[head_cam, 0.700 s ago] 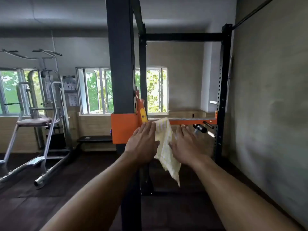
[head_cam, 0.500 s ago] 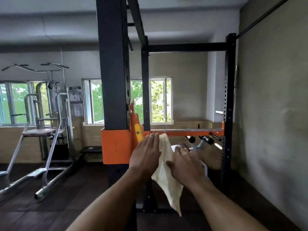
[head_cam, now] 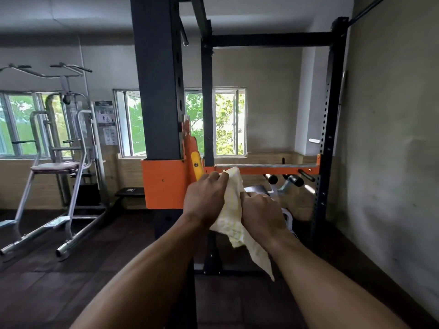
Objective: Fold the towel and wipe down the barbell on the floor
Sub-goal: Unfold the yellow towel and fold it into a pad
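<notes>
A pale yellow-white towel (head_cam: 234,210) hangs in the air between my two hands, in front of the rack, with its loose tail drooping down to the right. My left hand (head_cam: 204,198) grips the towel's upper left edge with curled fingers. On the right side, my right hand (head_cam: 262,212) is closed on the cloth a little lower. No barbell on the floor shows in this view.
A black power rack post (head_cam: 158,91) with an orange bracket (head_cam: 164,184) stands just ahead. An orange safety bar (head_cam: 266,168) spans to the right upright (head_cam: 329,129). A bench (head_cam: 280,188) sits inside the rack. A silver dip station (head_cam: 59,162) stands at left. Wall on the right.
My fingers, flat against the towel earlier, have curled and closed on it. Both hands have come closer together with the towel bunched between them.
</notes>
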{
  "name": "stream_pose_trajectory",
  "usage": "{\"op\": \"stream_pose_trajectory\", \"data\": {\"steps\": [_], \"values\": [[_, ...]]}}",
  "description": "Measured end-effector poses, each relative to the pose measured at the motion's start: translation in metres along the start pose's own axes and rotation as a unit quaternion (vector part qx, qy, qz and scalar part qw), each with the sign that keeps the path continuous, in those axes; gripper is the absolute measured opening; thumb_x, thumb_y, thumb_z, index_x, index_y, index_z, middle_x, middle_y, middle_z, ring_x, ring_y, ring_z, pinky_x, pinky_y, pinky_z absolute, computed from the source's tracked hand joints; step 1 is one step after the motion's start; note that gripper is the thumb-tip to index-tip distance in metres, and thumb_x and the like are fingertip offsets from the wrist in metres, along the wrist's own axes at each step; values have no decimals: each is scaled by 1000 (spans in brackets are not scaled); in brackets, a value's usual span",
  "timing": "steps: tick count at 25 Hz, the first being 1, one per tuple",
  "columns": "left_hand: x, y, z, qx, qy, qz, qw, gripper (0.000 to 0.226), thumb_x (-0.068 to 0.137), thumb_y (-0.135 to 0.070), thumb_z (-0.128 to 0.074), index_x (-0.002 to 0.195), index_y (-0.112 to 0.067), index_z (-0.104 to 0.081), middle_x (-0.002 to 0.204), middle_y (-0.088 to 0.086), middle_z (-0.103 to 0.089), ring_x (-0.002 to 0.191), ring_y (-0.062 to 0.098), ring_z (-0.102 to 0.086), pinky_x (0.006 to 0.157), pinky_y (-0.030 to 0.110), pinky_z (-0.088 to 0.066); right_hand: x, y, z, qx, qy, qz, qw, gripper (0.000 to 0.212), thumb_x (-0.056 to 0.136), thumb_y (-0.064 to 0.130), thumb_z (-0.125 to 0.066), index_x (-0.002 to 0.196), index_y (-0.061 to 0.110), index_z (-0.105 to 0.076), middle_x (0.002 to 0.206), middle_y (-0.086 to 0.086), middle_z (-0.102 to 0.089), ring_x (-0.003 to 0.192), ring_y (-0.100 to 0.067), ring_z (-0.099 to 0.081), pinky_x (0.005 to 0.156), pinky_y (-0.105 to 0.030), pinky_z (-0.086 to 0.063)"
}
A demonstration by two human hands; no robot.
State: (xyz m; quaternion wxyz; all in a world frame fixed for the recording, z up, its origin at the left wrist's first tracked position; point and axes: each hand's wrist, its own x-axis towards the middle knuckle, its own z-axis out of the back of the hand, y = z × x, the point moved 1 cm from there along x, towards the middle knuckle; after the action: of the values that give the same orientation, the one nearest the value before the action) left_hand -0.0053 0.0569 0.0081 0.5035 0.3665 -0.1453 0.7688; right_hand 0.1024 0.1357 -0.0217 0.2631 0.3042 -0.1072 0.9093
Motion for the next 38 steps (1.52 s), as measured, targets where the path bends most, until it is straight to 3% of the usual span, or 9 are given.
{"op": "stream_pose_trajectory", "data": {"steps": [6,12,15,17,21,25,28,31,38], "values": [[-46,7,40,-217,-59,148,963,12,97,-18,-39,108,-20,-43,101,8,-48,81,30,-51,59,39,-42,-35,33,55,16,-48,-20,999,27,92,6,-39,114,8,-55,96,-10,-67,79,-30,-66,60,-37,-47],[-96,10,93,-304,-56,132,942,10,90,-2,-44,88,-9,-51,83,8,-58,74,28,-52,62,41,-44,-107,83,104,10,-20,37,999,19,96,22,-41,98,14,-58,92,-7,-67,80,-30,-64,61,-37,-42],[-126,5,141,-232,-19,0,973,16,87,4,-52,91,-7,-63,93,8,-61,81,26,-58,68,35,-47,-142,97,129,79,-5,47,996,31,100,37,-36,95,15,-58,95,-8,-66,84,-30,-63,70,-40,-47],[-146,-1,171,-119,67,-109,985,24,88,4,-51,103,-8,-64,110,7,-58,92,27,-61,74,32,-48,-149,98,144,64,11,12,998,26,99,29,-42,118,16,-53,117,-8,-62,102,-28,-61,80,-41,-49],[-191,-16,214,14,161,-165,973,45,89,3,-46,129,-16,-51,137,3,-42,104,32,-62,85,42,-51,-173,113,167,79,128,52,987,81,91,14,-55,155,20,-6,164,-1,-8,149,-25,-11,119,-45,-15],[-254,-25,253,13,216,-139,966,62,85,5,-46,139,-23,-36,140,6,-34,94,36,-61,75,42,-48,-220,125,154,256,211,51,942,94,84,24,-65,154,35,-3,156,-6,-32,142,-29,-32,114,-47,-28],[-288,-32,267,26,228,-125,965,61,78,8,-51,131,-21,-39,131,7,-36,83,36,-62,62,37,-41,-250,145,161,366,245,58,896,74,86,22,-65,149,30,-29,140,-4,-53,130,-23,-47,103,-32,-39],[-319,-30,275,14,229,-119,966,61,73,11,-53,128,-15,-42,125,9,-36,92,32,-59,68,31,-40,-274,168,171,338,226,49,912,38,88,21,-61,126,16,-57,122,-7,-64,115,-26,-58,92,-34,-47],[-403,2,273,-11,268,72,961,35,77,4,-49,107,-13,-55,110,9,-56,98,36,-60,75,42,-48,-326,216,173,195,225,90,950,13,88,28,-60,96,17,-57,110,-8,-59,102,-29,-58,83,-40,-51]]}}
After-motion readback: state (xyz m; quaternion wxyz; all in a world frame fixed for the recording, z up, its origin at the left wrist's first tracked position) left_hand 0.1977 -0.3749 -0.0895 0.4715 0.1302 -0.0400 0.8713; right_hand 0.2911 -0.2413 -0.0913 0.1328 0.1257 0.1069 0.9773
